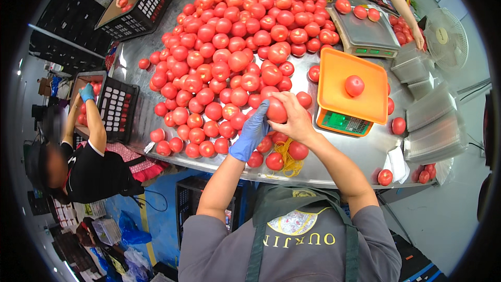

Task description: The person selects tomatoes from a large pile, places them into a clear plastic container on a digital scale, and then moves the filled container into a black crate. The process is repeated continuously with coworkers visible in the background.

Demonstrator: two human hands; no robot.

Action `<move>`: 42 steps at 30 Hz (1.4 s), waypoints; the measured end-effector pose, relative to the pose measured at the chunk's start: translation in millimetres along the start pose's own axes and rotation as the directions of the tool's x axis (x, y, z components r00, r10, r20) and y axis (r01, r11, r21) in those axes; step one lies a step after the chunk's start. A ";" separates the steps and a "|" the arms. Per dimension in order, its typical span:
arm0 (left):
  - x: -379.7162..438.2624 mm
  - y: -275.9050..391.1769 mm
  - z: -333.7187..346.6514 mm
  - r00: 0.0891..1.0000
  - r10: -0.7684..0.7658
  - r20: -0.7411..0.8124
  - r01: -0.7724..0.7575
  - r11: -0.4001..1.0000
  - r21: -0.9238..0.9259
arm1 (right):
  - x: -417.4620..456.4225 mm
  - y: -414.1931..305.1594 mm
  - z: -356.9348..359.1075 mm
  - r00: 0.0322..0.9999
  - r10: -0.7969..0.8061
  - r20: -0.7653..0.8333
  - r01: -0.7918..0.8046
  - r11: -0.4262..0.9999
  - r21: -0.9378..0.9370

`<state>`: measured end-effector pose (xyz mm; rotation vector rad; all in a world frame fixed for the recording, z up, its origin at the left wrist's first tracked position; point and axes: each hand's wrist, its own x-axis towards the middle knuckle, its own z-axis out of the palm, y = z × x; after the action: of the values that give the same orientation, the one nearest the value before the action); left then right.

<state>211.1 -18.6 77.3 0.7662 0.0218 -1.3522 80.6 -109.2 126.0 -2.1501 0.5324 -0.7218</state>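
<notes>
Between my two hands is a red tomato (276, 110), held above the near right side of a large heap of tomatoes (219, 55) on a steel table. My left hand (253, 131), in a blue glove, touches its left side. My bare right hand (293, 117) curls its fingers and thumb round its right side. To the right, an orange digital scale (328, 86) carries one tomato (354, 85) on its tray. Yellow rubber bands (289, 158) lie among tomatoes just below my hands.
A second scale (366, 27) with several tomatoes stands at the back right. Stacked clear plastic trays (434, 125) and a white cloth (396, 165) lie right. Black crates (117, 105) line the left, where a co-worker (98, 168) reaches in. Other people's hands are at the far edge.
</notes>
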 end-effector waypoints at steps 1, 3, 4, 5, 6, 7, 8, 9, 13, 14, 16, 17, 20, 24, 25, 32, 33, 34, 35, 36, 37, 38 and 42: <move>7.6 6.0 -0.9 0.998 0.052 0.022 -0.056 0.964 0.261 | 1.5 8.1 -13.8 1.000 -0.008 -0.011 0.007 0.998 -0.059; 41.4 17.4 -13.6 0.985 0.136 0.108 -0.173 0.692 0.700 | 7.8 48.6 -44.0 0.988 -0.036 -0.151 -0.010 0.956 -0.293; 72.0 11.8 -35.3 0.869 0.435 0.234 -0.427 0.424 0.798 | 19.5 63.5 -59.2 0.973 0.018 -0.230 -0.107 0.918 -0.382; 65.2 22.2 5.6 0.791 0.495 0.359 -0.362 -0.095 0.927 | 23.0 87.5 -83.4 0.938 0.092 -0.334 -0.250 0.846 -0.471; 80.4 27.4 4.0 0.723 0.523 0.452 -0.360 -0.273 0.892 | 37.4 99.4 -104.2 0.932 0.131 -0.337 -0.301 0.797 -0.524; 102.2 28.7 3.0 0.651 0.522 0.550 -0.350 -0.437 0.829 | 49.9 108.3 -125.2 0.921 0.173 -0.350 -0.358 0.733 -0.579; 118.5 28.2 6.1 0.725 0.469 0.504 -0.288 -0.458 0.841 | 57.5 120.0 -138.7 0.926 0.211 -0.314 -0.364 0.721 -0.590; 133.6 27.8 12.3 0.789 0.414 0.454 -0.233 -0.482 0.844 | 62.3 132.0 -153.2 0.928 0.247 -0.281 -0.370 0.705 -0.604; 161.3 21.9 11.8 0.860 0.384 0.336 -0.138 -0.459 0.878 | 45.3 151.2 -188.1 0.970 0.225 -0.089 -0.231 0.752 -0.617; 160.5 18.2 10.7 0.842 0.418 0.340 -0.160 -0.407 0.899 | 32.9 141.4 -201.1 0.954 0.264 -0.143 -0.298 0.777 -0.554; 146.0 19.2 15.0 0.803 0.500 0.324 -0.185 -0.307 0.933 | 0.6 133.2 -246.5 0.957 -0.005 -0.290 -0.170 0.801 -0.574; 141.4 16.3 27.8 0.787 0.501 0.360 -0.266 -0.252 0.931 | -22.8 123.7 -279.4 0.927 -0.036 -0.373 -0.233 0.725 -0.648; 114.3 3.7 69.3 0.788 0.445 0.426 -0.441 -0.076 0.894 | -89.4 92.6 -380.9 0.749 -0.169 -0.640 -0.502 0.486 -0.716; 70.2 -20.8 157.2 0.912 -0.018 0.409 -0.193 0.863 0.467 | -227.7 104.6 -505.5 0.673 -0.222 -0.706 -0.691 0.152 -0.707; 61.3 -28.6 166.0 0.881 0.002 0.473 -0.238 0.867 0.438 | -239.0 104.7 -507.8 0.672 -0.189 -0.716 -0.710 0.112 -0.695; 86.8 -59.3 174.2 0.831 0.096 0.548 -0.557 0.147 0.818 | -272.4 95.6 -535.8 0.662 0.024 -0.749 -0.734 0.220 -0.642; 97.7 -59.1 169.7 0.725 0.106 0.680 -0.597 -0.394 0.698 | -262.2 94.6 -535.4 0.660 0.043 -0.750 -0.729 0.278 -0.626; 97.7 -63.0 184.8 0.747 0.081 0.660 -0.526 -0.536 0.660 | -256.3 91.0 -535.9 0.655 0.062 -0.753 -0.727 0.323 -0.606; 106.6 -69.5 189.8 0.768 0.061 0.637 -0.486 -0.593 0.642 | -250.1 86.1 -535.5 0.635 0.084 -0.768 -0.739 0.357 -0.572; 114.3 -74.1 192.4 0.793 0.051 0.607 -0.435 -0.650 0.623 | -241.0 82.0 -534.1 0.620 0.109 -0.777 -0.743 0.397 -0.538; 115.5 -78.3 198.8 0.816 0.041 0.576 -0.386 -0.704 0.596 | -237.1 79.7 -536.3 0.604 0.136 -0.785 -0.749 0.433 -0.501; 112.7 -81.9 204.2 0.871 0.023 0.491 -0.316 -0.739 0.594 | -237.4 82.3 -543.3 0.616 0.155 -0.772 -0.747 0.426 -0.510; 114.5 -90.0 182.6 0.777 0.110 0.619 -0.372 -0.714 0.593 | -223.8 79.0 -556.9 0.684 0.296 -0.666 -0.724 0.387 -0.571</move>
<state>86.9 -211.1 123.1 2.0049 -1.9715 -0.0826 -458.8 -333.0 285.7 -2.3061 2.1111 -0.6612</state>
